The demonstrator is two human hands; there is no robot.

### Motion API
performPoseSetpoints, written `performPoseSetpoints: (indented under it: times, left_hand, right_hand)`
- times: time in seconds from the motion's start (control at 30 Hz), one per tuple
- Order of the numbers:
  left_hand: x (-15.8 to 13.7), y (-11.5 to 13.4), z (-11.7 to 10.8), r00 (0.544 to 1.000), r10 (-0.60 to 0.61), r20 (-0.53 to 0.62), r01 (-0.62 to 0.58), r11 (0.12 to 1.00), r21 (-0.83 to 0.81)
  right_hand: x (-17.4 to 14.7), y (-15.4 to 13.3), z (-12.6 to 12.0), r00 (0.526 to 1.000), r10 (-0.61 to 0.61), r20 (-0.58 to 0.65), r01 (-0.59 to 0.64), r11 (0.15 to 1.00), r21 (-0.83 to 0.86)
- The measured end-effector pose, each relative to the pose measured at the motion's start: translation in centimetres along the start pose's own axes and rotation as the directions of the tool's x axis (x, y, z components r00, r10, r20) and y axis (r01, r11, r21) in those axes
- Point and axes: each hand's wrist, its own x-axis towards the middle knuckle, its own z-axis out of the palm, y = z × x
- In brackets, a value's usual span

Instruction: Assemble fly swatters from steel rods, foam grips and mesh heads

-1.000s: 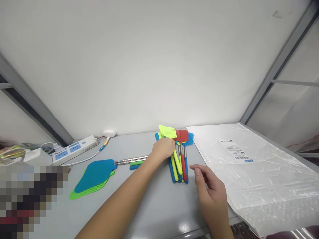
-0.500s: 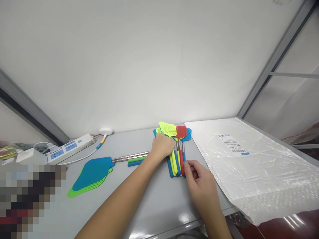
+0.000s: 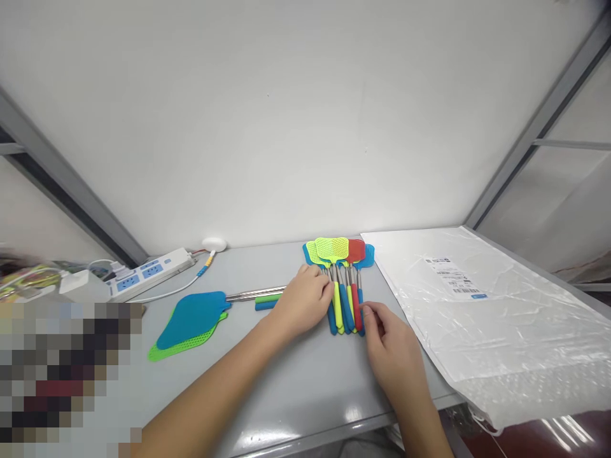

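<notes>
A bundle of fly swatters [image 3: 342, 306] lies in the middle of the grey table. Their yellow-green [image 3: 333, 249], red [image 3: 356, 250] and blue mesh heads overlap near the wall, and their coloured handles point toward me. My left hand [image 3: 308, 298] curls at the bundle's left side, its thumb on the shafts; its fingertips are hidden. At the right edge, my right hand [image 3: 392, 343] has thumb and forefinger closed at a blue handle [image 3: 361, 326]. Left of my left hand lie a larger blue swatter [image 3: 193, 319] and a green one [image 3: 184, 343], their handles partly behind that hand.
A white bubble mailer [image 3: 429, 318] with a printed label covers the table's right side and overhangs its front edge. A power strip [image 3: 157, 270] with cables and a white round device [image 3: 214, 244] sit at the back left. A white wall stands behind.
My left hand has drawn back from the top yellow-green swatter's head toward me. That head now lies flatter over the others. The right hand stays by the handles; the view has shifted slightly.
</notes>
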Motion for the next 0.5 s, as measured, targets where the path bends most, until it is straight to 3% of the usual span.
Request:
performPoseSetpoints:
  times: [0.2, 0.5]
  left_hand:
    - [-4.5, 0.3, -0.5, 0.984, 0.177, 0.021, -0.173, 0.976, -0.133]
    - [-5.3, 1.1, -0.1, 0.977, 0.212, 0.028, -0.204, 0.962, -0.180]
  right_hand:
    - [0.4, 0.5, 0.1, 1.000, -0.027, 0.015, 0.029, 0.990, -0.138]
    - [0.4, 1.0, 0.3, 0.996, 0.010, 0.094, 0.001, 0.993, -0.119]
